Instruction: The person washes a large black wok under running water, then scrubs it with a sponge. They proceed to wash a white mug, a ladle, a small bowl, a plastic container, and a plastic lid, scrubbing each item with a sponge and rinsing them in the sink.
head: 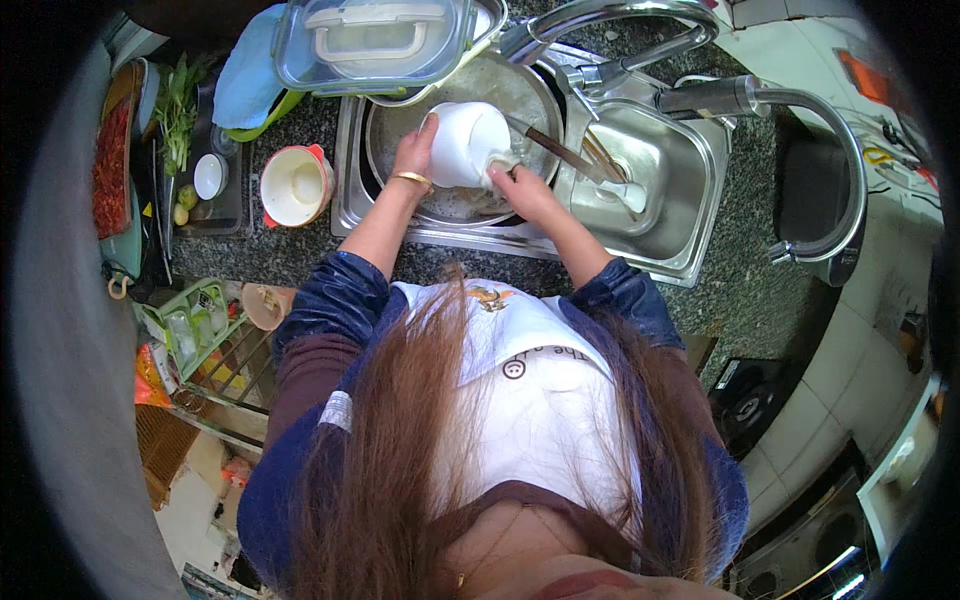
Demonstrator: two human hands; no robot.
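My left hand (pixel 414 157) grips a white bowl (pixel 463 144) by its side, thumb on the outer wall. The bowl is tilted over a large round metal basin (pixel 384 142) of cloudy, sudsy water. Between the fingers of my right hand (pixel 523 193) is a pale cloth or scrubber (pixel 501 162), held against the bowl's right edge. The basin sits in the left bowl of a stainless steel sink (pixel 349 187). A utensil with a dark handle (pixel 559 148) slants from the basin towards the right sink bowl, where a white spoon (pixel 631 196) rests.
A chrome faucet (pixel 622 15) arches above the sink, beside a flexible spout (pixel 855 165). A glass container with a handled lid (pixel 375 45) stands behind the basin. On the left are a red-rimmed white pot (pixel 297 186), leafy greens (pixel 177 112) and a small white bowl (pixel 211 176).
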